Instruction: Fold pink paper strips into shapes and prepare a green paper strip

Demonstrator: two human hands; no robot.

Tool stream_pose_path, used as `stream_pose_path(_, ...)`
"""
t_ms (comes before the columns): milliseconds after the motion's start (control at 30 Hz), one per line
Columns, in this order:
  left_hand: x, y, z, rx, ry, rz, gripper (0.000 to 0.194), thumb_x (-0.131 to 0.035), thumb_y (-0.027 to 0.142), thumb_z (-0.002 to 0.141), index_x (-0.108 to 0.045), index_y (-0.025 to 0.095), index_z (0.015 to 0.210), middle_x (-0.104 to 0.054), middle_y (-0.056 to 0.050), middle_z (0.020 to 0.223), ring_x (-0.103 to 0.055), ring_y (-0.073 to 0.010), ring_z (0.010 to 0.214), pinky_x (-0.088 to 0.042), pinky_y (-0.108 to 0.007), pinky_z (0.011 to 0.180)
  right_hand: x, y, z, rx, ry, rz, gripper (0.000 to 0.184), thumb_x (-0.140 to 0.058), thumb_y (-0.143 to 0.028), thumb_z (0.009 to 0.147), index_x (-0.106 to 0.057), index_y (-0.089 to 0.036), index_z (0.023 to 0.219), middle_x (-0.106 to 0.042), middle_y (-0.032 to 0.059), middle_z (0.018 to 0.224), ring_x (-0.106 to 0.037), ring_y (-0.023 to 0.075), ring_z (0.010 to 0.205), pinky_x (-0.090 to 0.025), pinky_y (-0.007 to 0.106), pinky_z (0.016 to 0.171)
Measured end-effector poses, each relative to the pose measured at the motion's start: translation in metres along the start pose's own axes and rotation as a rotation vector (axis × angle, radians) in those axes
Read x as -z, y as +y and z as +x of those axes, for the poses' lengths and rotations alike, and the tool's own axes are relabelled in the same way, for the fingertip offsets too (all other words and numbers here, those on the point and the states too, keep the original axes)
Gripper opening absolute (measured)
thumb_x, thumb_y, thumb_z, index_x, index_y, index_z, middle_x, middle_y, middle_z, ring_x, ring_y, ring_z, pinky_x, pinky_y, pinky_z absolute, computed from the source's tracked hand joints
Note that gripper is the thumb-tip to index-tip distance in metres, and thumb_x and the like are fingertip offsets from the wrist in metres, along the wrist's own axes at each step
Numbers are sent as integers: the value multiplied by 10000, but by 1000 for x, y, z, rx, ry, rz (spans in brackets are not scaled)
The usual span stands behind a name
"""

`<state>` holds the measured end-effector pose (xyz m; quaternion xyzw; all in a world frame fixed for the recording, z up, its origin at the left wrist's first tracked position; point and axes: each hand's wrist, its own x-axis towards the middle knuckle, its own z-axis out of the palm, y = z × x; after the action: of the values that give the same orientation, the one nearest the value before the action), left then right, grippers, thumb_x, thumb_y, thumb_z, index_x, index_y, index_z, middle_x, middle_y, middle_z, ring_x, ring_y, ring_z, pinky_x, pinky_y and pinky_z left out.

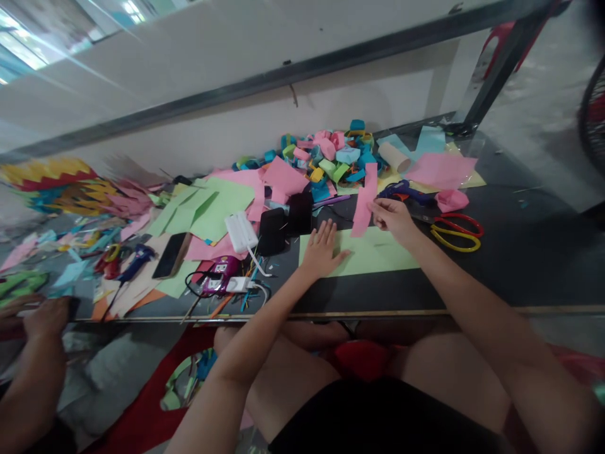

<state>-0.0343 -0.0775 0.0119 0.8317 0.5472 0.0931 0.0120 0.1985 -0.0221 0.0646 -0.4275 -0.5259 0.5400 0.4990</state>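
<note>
My left hand [323, 250] lies flat with its fingers spread on the left end of a light green paper sheet [378, 254] on the dark table. My right hand [393, 219] pinches the edge of a long pink paper strip [365, 200] that runs upward from the green sheet. A blue glue gun [405, 192] lies just beyond my right hand. Red and yellow scissors [456, 231] rest to its right.
A heap of folded coloured paper pieces [331, 156] sits at the back by the wall. Black phones [285, 226], a white power bank [241, 231], cables and paper sheets cover the left. Another person's hand [45, 316] rests at the table's left edge [302, 313].
</note>
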Motion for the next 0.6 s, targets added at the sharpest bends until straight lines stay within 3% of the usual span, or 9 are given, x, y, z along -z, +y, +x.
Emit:
stream_pose_path(100,14,-16,4,6,20,-64,683,-496,508,1000,-459,110,1553,-333,-187,1679,-278,-322,1591,-224,-529,1287,24,-5,-20,-93,-37,-65,565,-864,-696,607,-588,-209,684,-511,-31,553,-429,85,460,-242,222,383)
stream_pose_path(167,22,-14,8,-4,88,-195,560,-498,447,1010,-555,145,1479,-440,-168,1630,-383,-315,1541,-259,-529,1266,37,-5,-34,-132,-93,-174,539,-842,-687,644,-618,-198,689,-548,-19,558,-434,82,444,-271,220,381)
stream_pose_path(267,29,7,22,-11,176,-544,481,-551,438,994,-633,194,1400,-627,-139,1474,-589,-284,1357,-433,-456,1149,43,-6,-52,-118,-162,-359,496,-782,-668,716,-667,-186,721,-584,-14,564,-441,85,428,-344,231,405)
stream_pose_path(367,30,32,47,36,101,-947,416,-659,466,928,-742,204,1241,-787,-104,1162,-745,-234,1004,-572,-325,859,36,-7,-59,-21,-163,-455,455,-743,-635,764,-672,-190,704,-606,-4,602,-546,131,524,-442,252,485)
stream_pose_path(467,27,45,70,95,47,-1067,251,-724,422,867,-820,192,896,-783,-41,796,-707,-174,702,-539,-263,650,29,-4,-57,-2,-141,-427,437,-746,-631,765,-678,-203,703,-639,14,635,-618,175,590,-499,284,537)
stream_pose_path(600,22,48,84,169,127,-1175,197,-742,357,824,-803,176,775,-741,-23,711,-617,-122,601,-475,-227,548,27,2,-52,-106,-118,-340,507,-791,-695,674,-724,-201,765,-689,33,681,-626,184,582,-505,296,520)
